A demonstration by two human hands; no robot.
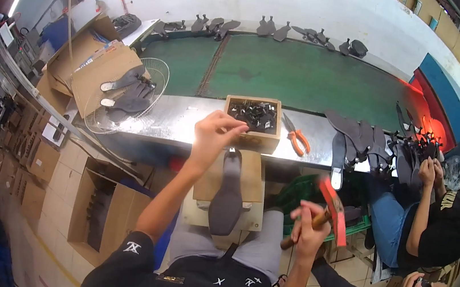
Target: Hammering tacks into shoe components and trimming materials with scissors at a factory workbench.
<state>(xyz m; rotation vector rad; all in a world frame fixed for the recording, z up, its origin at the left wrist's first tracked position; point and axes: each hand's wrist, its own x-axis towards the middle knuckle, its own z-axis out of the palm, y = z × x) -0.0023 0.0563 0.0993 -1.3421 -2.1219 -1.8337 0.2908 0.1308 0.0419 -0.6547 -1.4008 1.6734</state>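
Note:
My left hand (212,134) is raised at the near left corner of a small wooden box (258,141), with thumb and fingers pinched together. Whatever is between those fingertips is too small to make out. Small dark shiny pieces (254,114) fill the box. Below my left hand, a dark grey shoe sole (227,197) lies lengthwise on a wooden block (254,184) in front of my lap. Off to the right, my right hand (308,233) grips a hammer (335,212) by its wooden handle, its red head up and clear of the sole.
Orange-handled pliers (298,140) lie right of the box on the metal bench edge. Dark soles (359,139) sit farther right, near a co-worker's hands (430,171). A wire basket (135,97) with soles stands left. Behind runs a green conveyor belt (296,74). A cardboard box (111,221) sits on the floor.

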